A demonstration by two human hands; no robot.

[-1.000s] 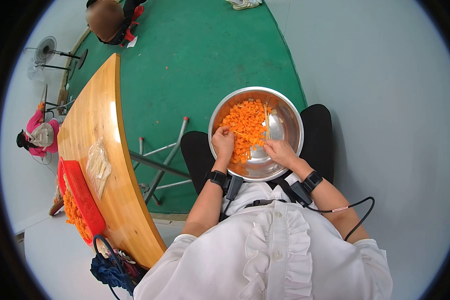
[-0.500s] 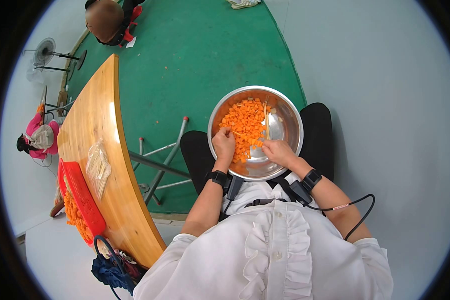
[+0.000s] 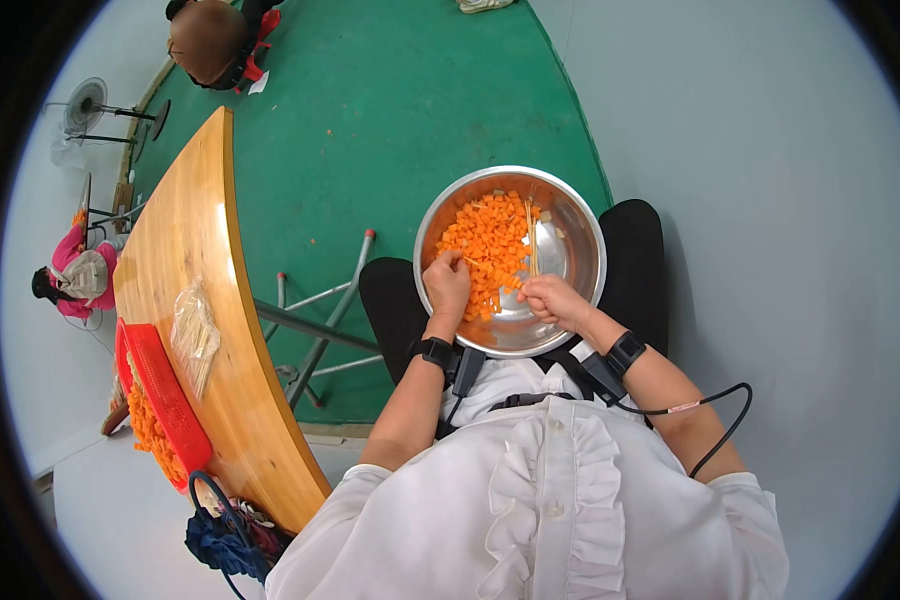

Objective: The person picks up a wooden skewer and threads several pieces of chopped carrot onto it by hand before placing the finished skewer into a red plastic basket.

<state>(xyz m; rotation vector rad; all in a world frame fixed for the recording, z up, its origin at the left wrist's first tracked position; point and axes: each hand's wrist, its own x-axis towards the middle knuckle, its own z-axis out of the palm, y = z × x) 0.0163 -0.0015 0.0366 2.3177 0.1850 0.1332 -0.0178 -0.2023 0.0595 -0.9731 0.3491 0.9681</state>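
A round steel bowl (image 3: 584,290) rests on my lap and holds many diced orange pieces (image 3: 490,232), heaped on its left side. Several thin wooden sticks (image 3: 533,235) lie upright in view along the right edge of the heap. At the bowl's left side, my left hand (image 3: 447,285) is closed in a pinch; what its fingertips hold is too small to make out. My right hand (image 3: 554,301) is closed over the lower middle of the bowl, close to the lower ends of the sticks, its fingertip contents hidden.
To the left stands a wooden table (image 3: 260,400) with a plastic bag of sticks (image 3: 197,335) and a red basket (image 3: 167,390) of orange pieces. A dark blue bag (image 3: 220,545) is at its near end. Two other people, a fan (image 3: 88,103) and metal table legs (image 3: 335,315) are visible.
My right hand has turned slightly, and its fingers look more curled; orange pieces seen at its fingertips before are no longer visible there. My left hand stays nearly in place.
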